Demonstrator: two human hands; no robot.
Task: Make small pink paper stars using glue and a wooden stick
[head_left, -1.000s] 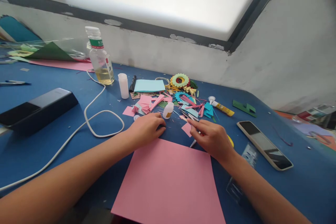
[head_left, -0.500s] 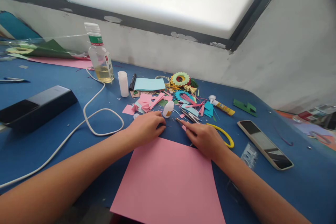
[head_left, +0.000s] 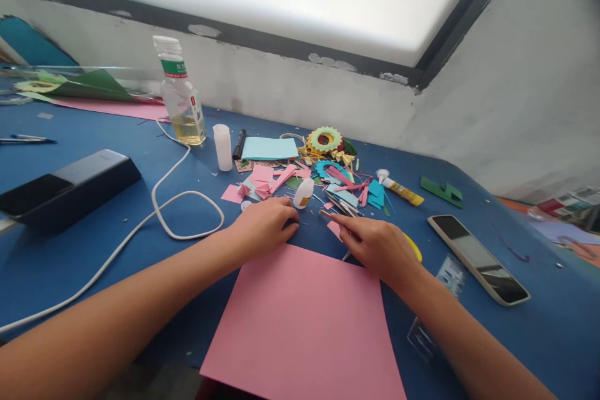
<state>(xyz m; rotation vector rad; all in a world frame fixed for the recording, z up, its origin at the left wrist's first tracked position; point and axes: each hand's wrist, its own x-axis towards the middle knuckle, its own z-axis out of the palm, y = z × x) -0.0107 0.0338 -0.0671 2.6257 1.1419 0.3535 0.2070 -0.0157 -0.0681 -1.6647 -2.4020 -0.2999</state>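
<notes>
My left hand [head_left: 265,225] rests on the table with its fingers curled in, beside a small white glue bottle [head_left: 304,194]. What its fingers hold, if anything, is hidden. My right hand [head_left: 377,244] stretches its fingers leftward over a small pink paper scrap [head_left: 334,229], the fingertips close to several slim metal tools [head_left: 341,204]. Partly under that hand lies a yellow-handled tool [head_left: 413,247], mostly covered. A large pink sheet [head_left: 304,325] lies in front of me, its far edge by both hands.
Pink and blue paper scraps [head_left: 262,176] and paper rings [head_left: 325,139] lie beyond my hands. A phone [head_left: 478,259], a clear stencil [head_left: 450,275] and a yellow glue tube [head_left: 403,191] are right. Leftward stand a bottle [head_left: 185,109], a white tube [head_left: 222,147], a cable [head_left: 154,212] and a black device [head_left: 70,190].
My right hand has shifted slightly right and down, covering more of the yellow handle and uncovering more of the pink scrap. My left hand stays in place; the view has shifted a little.
</notes>
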